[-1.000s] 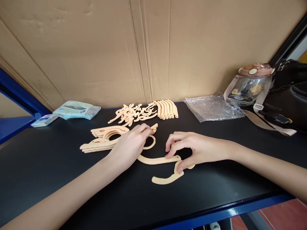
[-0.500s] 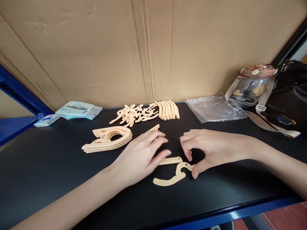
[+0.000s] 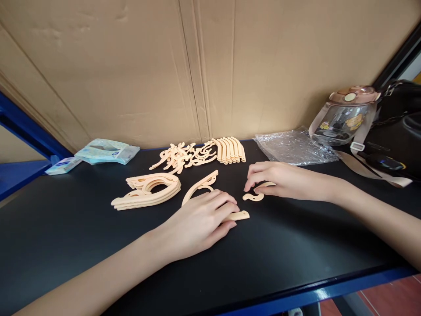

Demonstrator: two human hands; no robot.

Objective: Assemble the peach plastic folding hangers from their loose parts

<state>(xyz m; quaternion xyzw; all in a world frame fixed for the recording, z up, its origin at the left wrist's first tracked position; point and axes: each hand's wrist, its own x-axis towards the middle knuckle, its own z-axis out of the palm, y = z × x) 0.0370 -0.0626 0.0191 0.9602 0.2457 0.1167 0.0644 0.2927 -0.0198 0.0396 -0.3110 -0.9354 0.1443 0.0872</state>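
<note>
My left hand [image 3: 205,217] lies over a pale folding-hanger frame, its fingers curled onto a hanger arm [image 3: 242,215] whose holed end sticks out past the fingertips. The frame's other arm [image 3: 200,186] slants up behind my knuckles, and the joint between them is hidden. To the right, my right hand [image 3: 283,180] is closed on a pale curved hanger hook [image 3: 253,197], held low at the black tabletop; part of the hook is behind the fingers. Left of my left hand rests a stack of folded hangers [image 3: 148,191].
At the back lie a pile of loose hooks [image 3: 179,156] and a row of hanger arms [image 3: 228,150]. A clear plastic bag [image 3: 292,147], strapped bottle [image 3: 348,116] and black bag [image 3: 399,127] sit at right. Tissue packs [image 3: 107,151] lie at left, against the cardboard wall [image 3: 131,66].
My right hand has moved away from me, and the curved pieces that lay in front are gone from there. My left hand has settled onto the hanger arm.
</note>
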